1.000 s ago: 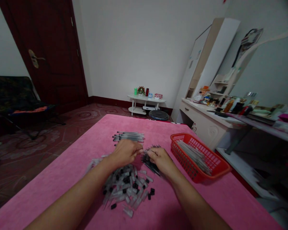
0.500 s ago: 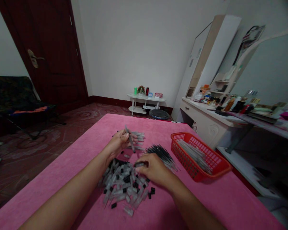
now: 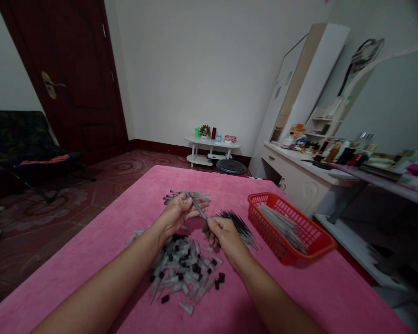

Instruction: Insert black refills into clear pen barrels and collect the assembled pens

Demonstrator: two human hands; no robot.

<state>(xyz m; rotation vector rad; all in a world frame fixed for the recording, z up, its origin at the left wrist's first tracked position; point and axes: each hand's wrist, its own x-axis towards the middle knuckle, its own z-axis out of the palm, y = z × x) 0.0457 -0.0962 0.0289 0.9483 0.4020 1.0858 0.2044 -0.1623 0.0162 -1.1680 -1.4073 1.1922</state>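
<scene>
Head view, left hand [image 3: 179, 211] and right hand [image 3: 225, 232] holding a pen [image 3: 199, 209], any lettering on bottles [image 3: 333, 153] too blurred.

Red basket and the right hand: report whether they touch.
Apart. The head view shows pink cloth and dark, slender sticks between the right hand and the red basket.
</scene>
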